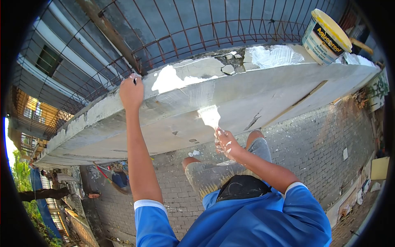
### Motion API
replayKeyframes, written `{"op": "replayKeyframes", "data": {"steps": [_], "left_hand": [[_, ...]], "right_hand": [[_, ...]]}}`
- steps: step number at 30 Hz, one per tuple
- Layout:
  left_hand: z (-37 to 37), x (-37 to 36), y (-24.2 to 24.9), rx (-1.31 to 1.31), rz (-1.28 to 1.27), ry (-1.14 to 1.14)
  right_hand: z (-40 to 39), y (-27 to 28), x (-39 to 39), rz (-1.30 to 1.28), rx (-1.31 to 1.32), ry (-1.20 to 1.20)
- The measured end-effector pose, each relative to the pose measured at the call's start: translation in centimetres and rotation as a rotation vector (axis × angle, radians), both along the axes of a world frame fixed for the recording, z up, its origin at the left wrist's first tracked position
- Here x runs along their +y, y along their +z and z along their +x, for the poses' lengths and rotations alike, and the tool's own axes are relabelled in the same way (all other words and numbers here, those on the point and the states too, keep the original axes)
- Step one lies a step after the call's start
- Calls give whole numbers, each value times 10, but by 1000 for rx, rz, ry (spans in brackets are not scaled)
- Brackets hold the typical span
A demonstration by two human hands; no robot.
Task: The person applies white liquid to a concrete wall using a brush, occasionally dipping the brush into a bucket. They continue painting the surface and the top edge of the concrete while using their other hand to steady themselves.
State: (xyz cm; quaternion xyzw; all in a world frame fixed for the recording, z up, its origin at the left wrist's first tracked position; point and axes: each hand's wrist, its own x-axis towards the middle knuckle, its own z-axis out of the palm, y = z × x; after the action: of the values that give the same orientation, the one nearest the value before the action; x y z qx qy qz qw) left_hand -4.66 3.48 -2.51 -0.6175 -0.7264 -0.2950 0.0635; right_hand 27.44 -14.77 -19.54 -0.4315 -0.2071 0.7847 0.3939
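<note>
My right hand (226, 142) is closed around the handle of a wide paintbrush (209, 115), its bristles coated white and held against or close to the side face of the concrete wall (255, 88). White smears mark the fingers. My left hand (131, 92) lies on the wall's top edge beside a rusty post, fingers curled; anything inside them is hidden. Between the hands, a patch of thick white coating (170, 80) covers part of the top, with thin streaks running down the side. Farther right, another white patch (275, 56) spreads over the top.
An Aquaproof bucket (325, 38) with a yellow rim stands on the wall at right. Rusty wire mesh (197, 35) rises behind the top. Broken concrete pieces (228, 69) lie between the white patches. Below is brick paving (312, 160), with a broom (111, 180) at left.
</note>
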Motion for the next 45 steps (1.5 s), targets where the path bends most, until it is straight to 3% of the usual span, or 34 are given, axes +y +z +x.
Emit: {"op": "replayKeyframes", "data": {"steps": [2,6,10,12,15,18,20,21,24,30,33,35,38,42,45], "left_hand": [[3,-2,1,5,0,5],[5,-6,8,22,-4,-19],[9,-9,10,23,-12,-17],[7,-7,8,60,25,19],[9,-9,6,62,17,25],[9,-8,11,36,19,8],[9,-11,8,20,0,13],[10,-11,10,20,-14,15],[13,-11,15,21,-6,23],[11,-9,10,14,23,33],[10,-11,11,24,6,26],[12,-12,14,25,1,21],[10,-10,10,30,29,34],[6,-6,5,53,24,23],[11,-11,13,35,-21,5]], "right_hand": [[-7,68,13,-51,-48,0],[-10,135,16,78,38,49],[-19,118,-1,149,-39,8],[-23,83,-12,169,-141,-20],[-14,-11,2,161,-261,-33],[-10,-42,1,299,-636,-5],[0,-74,1,155,-461,37],[3,-69,2,84,-376,55],[11,-44,4,170,-691,129],[26,40,4,674,-1050,161],[31,67,5,839,-1034,124],[29,74,11,988,-1060,-25],[20,72,22,968,-921,-130],[18,11,55,547,-394,25],[3,-57,68,566,-431,15]]}}
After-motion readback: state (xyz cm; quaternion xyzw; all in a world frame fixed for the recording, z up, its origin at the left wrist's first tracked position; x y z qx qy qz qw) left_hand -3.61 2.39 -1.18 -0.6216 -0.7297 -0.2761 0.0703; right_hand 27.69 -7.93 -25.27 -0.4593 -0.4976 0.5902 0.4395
